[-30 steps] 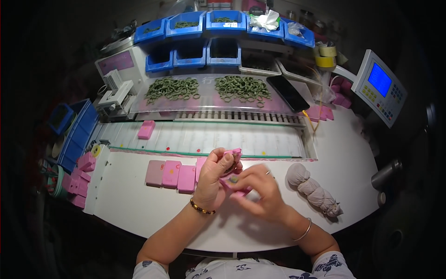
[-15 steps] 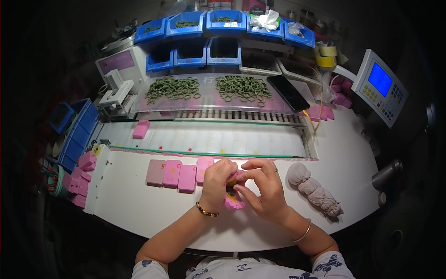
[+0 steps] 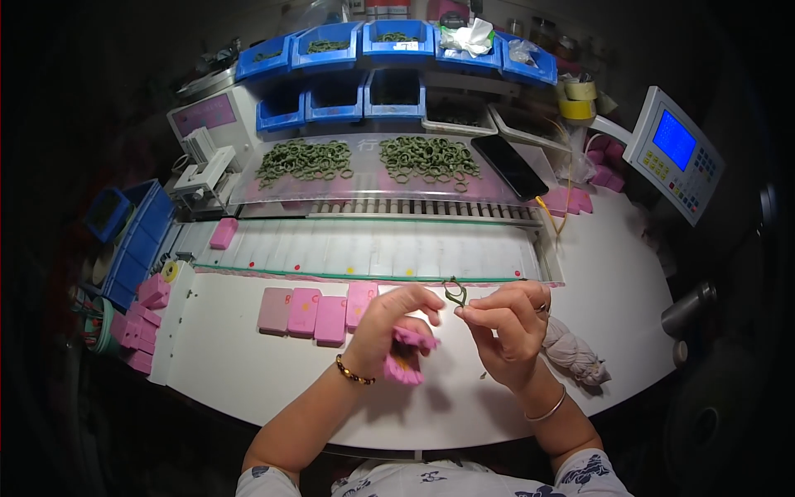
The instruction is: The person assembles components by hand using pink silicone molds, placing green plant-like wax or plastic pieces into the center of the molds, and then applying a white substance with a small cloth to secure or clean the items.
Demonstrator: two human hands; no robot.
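My left hand (image 3: 383, 333) is curled around a pink rubber mould (image 3: 403, 371) that gapes at its edges, with yellow showing inside. Between the thumb and fingertips of my right hand (image 3: 509, 331), a thin green ring (image 3: 455, 292) is held up, apart from the mould. Behind my left hand lies a row of pink mould blocks, among them a duller one (image 3: 276, 311) and a brighter one (image 3: 331, 320), some with red or yellow marks. A twisted roll of pale cloth (image 3: 577, 354) lies beside my right hand, partly covered by it.
Two heaps of green rings (image 3: 305, 161) lie on a clear sheet above a roller track. A pale belt (image 3: 373, 246) carries a pink block (image 3: 224, 234). Blue bins (image 3: 397, 48) stand behind. A black phone (image 3: 509, 168) and a control panel (image 3: 679, 153) are at right.
My hands have moved apart. The green ring now shows in my right fingertips, out of the mould that stays in my left hand. The belt and its pink block have shifted left.
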